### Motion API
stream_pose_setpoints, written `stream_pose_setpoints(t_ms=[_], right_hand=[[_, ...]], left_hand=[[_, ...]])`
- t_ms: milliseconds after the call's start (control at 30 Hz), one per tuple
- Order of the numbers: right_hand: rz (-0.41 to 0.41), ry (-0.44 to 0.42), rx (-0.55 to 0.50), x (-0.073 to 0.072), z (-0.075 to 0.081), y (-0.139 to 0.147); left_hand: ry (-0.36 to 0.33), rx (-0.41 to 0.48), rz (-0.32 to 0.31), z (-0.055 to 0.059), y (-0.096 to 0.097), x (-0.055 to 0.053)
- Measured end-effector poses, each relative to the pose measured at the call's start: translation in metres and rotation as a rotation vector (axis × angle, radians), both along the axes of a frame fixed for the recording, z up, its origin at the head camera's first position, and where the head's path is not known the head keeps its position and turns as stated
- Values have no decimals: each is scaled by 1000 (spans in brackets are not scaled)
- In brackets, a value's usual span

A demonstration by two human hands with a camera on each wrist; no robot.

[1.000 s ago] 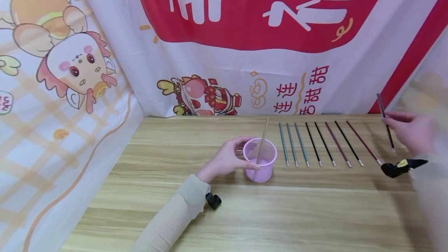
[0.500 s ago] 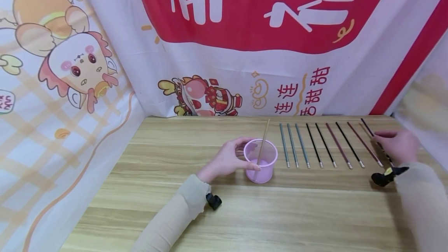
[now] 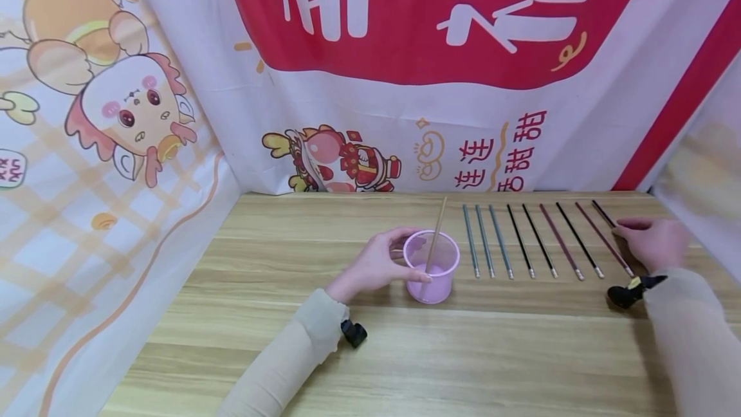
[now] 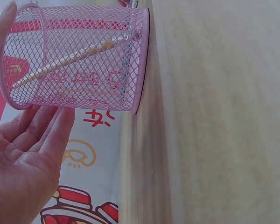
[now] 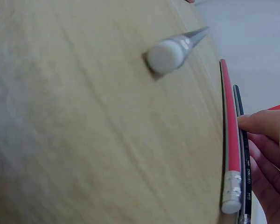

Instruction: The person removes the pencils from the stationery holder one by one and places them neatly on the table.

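My left hand (image 3: pixel 376 264) holds the pink mesh pencil cup (image 3: pixel 429 289), thumb on the near side and fingers round the back. Inside the cup a light wooden pencil (image 3: pixel 438 221) leans, its eraser end at the bottom in the left wrist view. At the right end of a row of pencils, my right hand (image 3: pixel 660 243) pinches a black pencil (image 3: pixel 603 212) between thumb and fingers. The right wrist view has this black pencil (image 5: pixel 245 158) lying close alongside a red pencil (image 5: pixel 230 121) with a white eraser.
Left of the red pencil lie several more in a spaced row: blue ones (image 3: pixel 484 243), black ones (image 3: pixel 538 242) and a dark red one (image 3: pixel 560 240), erasers toward me. The wooden table (image 3: pixel 405 352) meets a printed cloth (image 3: pixel 347 101) at the back; another cloth (image 3: pixel 116 211) hangs on the left.
My right hand has moved left and down with the black pencil, bringing it from above the table to beside the red pencil. My left hand and the cup have stayed put.
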State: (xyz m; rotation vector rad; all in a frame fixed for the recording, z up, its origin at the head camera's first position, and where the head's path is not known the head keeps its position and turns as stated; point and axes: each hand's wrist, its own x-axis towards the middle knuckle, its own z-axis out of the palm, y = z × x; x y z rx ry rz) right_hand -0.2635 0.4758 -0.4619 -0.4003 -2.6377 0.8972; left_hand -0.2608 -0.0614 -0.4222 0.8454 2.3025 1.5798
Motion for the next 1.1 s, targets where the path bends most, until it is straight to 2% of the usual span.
stream_pose_setpoints(t_ms=[567, 833, 967, 1100], right_hand=[[-33, 12, -19, 2, -1, -3], [-40, -1, -84, 4, 6, -6], [-30, 58, -147, 2, 16, -11], [-19, 104, -257, 1, 39, -22]], left_hand=[[-6, -9, 7, 0, 0, -1], [-9, -12, 14, 1, 1, 1], [-6, -17, 12, 1, 1, 0], [-4, -20, 13, 1, 1, 0]])
